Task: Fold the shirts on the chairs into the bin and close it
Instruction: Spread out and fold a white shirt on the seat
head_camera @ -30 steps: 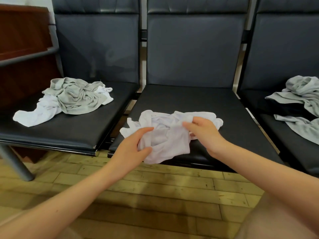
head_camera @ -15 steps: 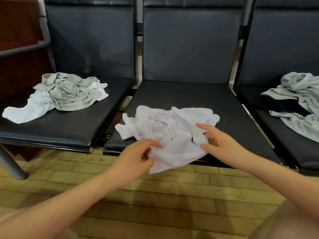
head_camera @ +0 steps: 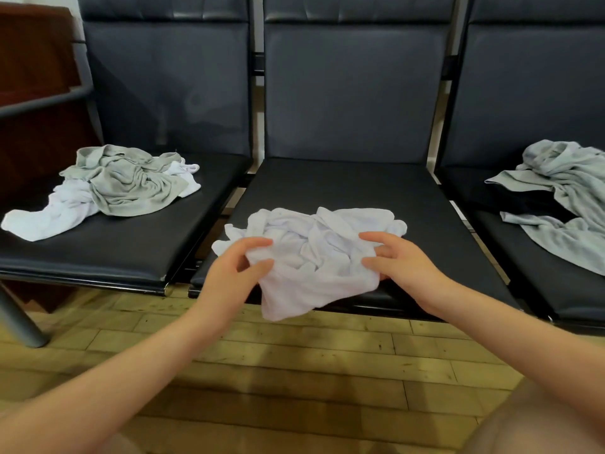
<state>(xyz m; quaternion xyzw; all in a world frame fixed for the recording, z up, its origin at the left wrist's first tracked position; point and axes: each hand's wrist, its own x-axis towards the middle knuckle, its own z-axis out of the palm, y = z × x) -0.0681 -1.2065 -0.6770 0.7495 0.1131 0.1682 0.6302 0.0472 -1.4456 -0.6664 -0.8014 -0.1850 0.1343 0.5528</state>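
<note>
A crumpled white shirt (head_camera: 314, 244) lies at the front of the middle black chair seat (head_camera: 343, 188), with one corner hanging over the seat's edge. My left hand (head_camera: 234, 273) pinches the shirt's left side between thumb and fingers. My right hand (head_camera: 401, 262) grips the shirt's right side. On the left chair, a grey-green shirt (head_camera: 127, 181) sits on top of another white shirt (head_camera: 45, 214). A pale grey shirt (head_camera: 569, 198) is spread over the right chair. No bin is in view.
The three black padded chairs form one row; the left chair seat (head_camera: 108, 244) and the right chair seat (head_camera: 540, 267) flank the middle one. A brown wooden unit (head_camera: 36, 60) stands at far left. A metal leg (head_camera: 19, 319) meets the wooden floor (head_camera: 294, 371).
Both hands have shifted their hold on the white shirt: the left moved up to its left side, and the right closed onto its right side. The view has shifted slightly.
</note>
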